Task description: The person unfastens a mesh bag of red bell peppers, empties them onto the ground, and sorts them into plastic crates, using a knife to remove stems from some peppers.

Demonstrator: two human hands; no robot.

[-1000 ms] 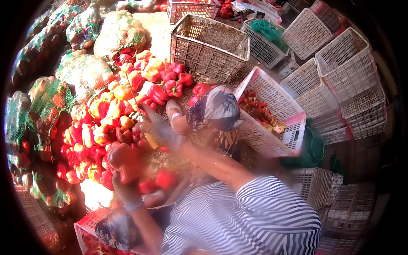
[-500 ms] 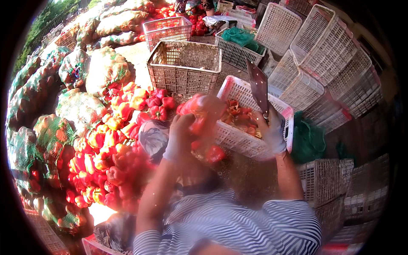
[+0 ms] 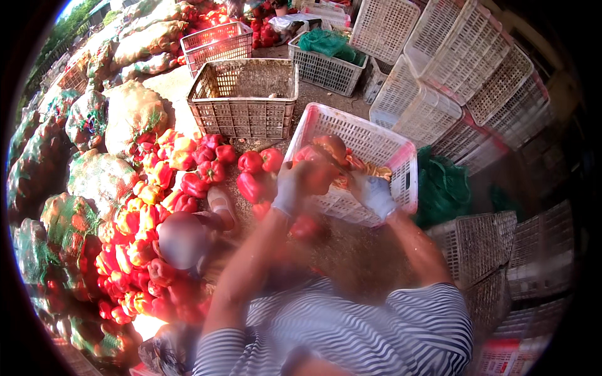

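My left hand (image 3: 290, 190), in a pale glove, is closed on a red bell pepper (image 3: 318, 173), blurred, in front of the near left part of a white plastic crate (image 3: 351, 122). My right hand (image 3: 378, 197), also gloved, grips a knife (image 3: 343, 167) whose dark blade points toward the pepper and shows nearly edge-on; its handle is hidden. Whether the blade touches the pepper I cannot tell. Cut pepper pieces (image 3: 379, 172) lie inside the crate. Several whole red peppers (image 3: 252, 187) rest on the ground left of it.
A large heap of red peppers (image 3: 147, 244) spreads at the left, with stuffed mesh sacks (image 3: 135, 116) behind. A brown crate (image 3: 244, 119) stands ahead. Stacked white crates (image 3: 464, 56) rise at the right, beside green netting (image 3: 442, 194). A shoe (image 3: 222, 207) shows by the heap.
My right hand has come down and left, bringing the knife from upright to beside the pepper. My left hand has shifted slightly right with the pepper. The whole view has shifted.
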